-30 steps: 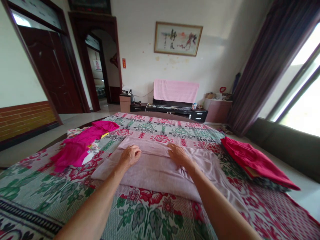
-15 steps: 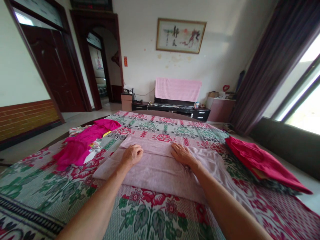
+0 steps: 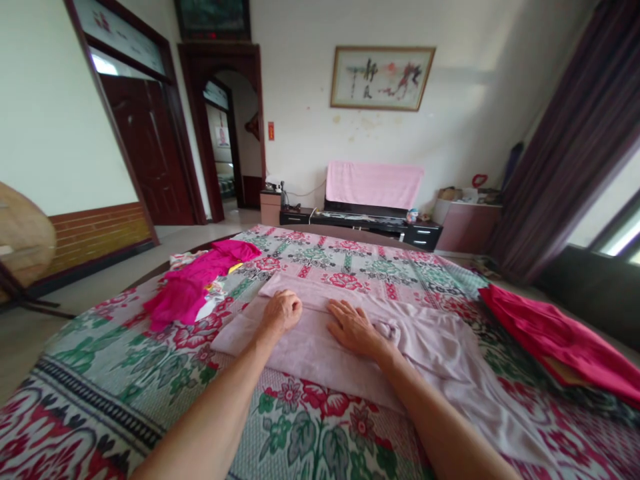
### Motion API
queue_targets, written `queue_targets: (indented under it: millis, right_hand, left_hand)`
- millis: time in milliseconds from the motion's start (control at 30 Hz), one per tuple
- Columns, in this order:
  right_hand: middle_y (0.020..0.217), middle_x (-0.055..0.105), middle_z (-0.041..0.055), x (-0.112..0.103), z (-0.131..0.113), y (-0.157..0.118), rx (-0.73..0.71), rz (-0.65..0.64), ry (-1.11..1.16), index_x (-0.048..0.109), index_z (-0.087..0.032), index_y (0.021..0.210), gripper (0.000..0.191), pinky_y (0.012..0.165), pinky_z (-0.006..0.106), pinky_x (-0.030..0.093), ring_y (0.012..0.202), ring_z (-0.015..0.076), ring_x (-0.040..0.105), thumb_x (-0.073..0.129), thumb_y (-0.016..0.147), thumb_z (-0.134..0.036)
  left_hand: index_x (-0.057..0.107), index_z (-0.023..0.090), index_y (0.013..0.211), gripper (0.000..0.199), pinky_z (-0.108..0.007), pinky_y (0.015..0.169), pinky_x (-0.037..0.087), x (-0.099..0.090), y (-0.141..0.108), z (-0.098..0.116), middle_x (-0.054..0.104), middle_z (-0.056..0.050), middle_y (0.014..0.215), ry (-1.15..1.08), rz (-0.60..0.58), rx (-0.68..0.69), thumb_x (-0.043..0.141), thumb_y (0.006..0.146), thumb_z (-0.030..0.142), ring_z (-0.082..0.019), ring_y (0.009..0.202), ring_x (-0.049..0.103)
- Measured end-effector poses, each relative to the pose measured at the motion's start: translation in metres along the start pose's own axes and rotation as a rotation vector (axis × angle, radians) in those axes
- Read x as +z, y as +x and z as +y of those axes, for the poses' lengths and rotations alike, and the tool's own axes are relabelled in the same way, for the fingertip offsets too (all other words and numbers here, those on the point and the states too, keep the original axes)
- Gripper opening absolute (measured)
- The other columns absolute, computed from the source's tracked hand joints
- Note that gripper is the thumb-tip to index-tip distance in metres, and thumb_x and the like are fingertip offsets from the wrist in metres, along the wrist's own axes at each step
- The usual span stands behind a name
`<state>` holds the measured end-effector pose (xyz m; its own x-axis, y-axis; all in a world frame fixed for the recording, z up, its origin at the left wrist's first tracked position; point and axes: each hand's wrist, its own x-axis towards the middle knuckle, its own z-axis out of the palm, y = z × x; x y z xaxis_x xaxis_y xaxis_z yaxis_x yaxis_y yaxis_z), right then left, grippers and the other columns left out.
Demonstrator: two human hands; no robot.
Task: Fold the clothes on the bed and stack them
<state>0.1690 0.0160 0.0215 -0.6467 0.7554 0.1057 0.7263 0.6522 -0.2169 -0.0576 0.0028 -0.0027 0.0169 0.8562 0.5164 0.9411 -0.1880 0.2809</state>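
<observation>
A pale pink garment [image 3: 320, 363] lies partly folded on the flowered bedspread [image 3: 300, 413] in front of me. Its left part is smooth and flat, with a folded strip along the far side; the right end spreads out in wrinkles. My left hand [image 3: 284, 310] rests on the folded strip, its fingers curled into a loose fist. Whether cloth is pinched inside it is hidden. Flat on the middle of the garment lies my right hand [image 3: 353, 327], fingers spread. A small bunched knot of cloth shows just beyond its wrist.
Bright magenta clothes [image 3: 200, 283] lie in a loose heap on the left. At the right edge is a stack topped by a red folded garment [image 3: 555, 333]. A pink cloth [image 3: 375, 183] covers something on the low black cabinet [image 3: 420, 237] by the far wall.
My right hand has slid left along the garment, closer to my left hand, and more wrinkles show on its right. The view has turned a little to the left.
</observation>
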Motion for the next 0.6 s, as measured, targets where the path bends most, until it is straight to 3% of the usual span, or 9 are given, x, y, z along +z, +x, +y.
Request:
queue_targets:
  millis: [233, 367, 600]
  right_hand:
    - [0.153, 0.032, 0.0069, 0.009, -0.002, -0.008, -0.013, 0.021, -0.026, 0.038, -0.023, 0.144, 0.055, 0.110, 0.051, 0.021, 0.141, 0.0271, 0.024, 0.032, 0.095, -0.047]
    - [0.152, 0.033, 0.0062, 0.008, -0.004, -0.009, -0.014, 0.048, -0.039, 0.039, -0.023, 0.144, 0.055, 0.110, 0.049, 0.022, 0.140, 0.0261, 0.026, 0.032, 0.095, -0.047]
    - [0.151, 0.036, 0.0052, 0.009, -0.004, -0.010, -0.043, 0.089, -0.058, 0.041, -0.024, 0.142, 0.053, 0.107, 0.047, 0.026, 0.138, 0.0238, 0.029, 0.032, 0.095, -0.048]
  left_hand:
    - [0.062, 0.018, 0.067, 0.021, -0.027, 0.079, 0.042, -0.003, -0.002, 0.002, 0.065, -0.006, 0.080, 0.047, -0.011, -0.027, 0.047, 0.081, 0.015, -0.017, 0.083, 0.057]
    - [0.065, 0.018, 0.070, 0.023, -0.027, 0.078, 0.043, -0.008, -0.001, 0.004, 0.067, -0.006, 0.083, 0.072, -0.081, -0.023, 0.046, 0.082, 0.017, -0.017, 0.084, 0.059]
    - [0.070, 0.021, 0.097, 0.028, -0.027, 0.089, 0.045, -0.017, -0.001, 0.001, 0.071, -0.006, 0.099, 0.087, -0.161, 0.019, 0.046, 0.085, 0.026, -0.018, 0.097, 0.062]
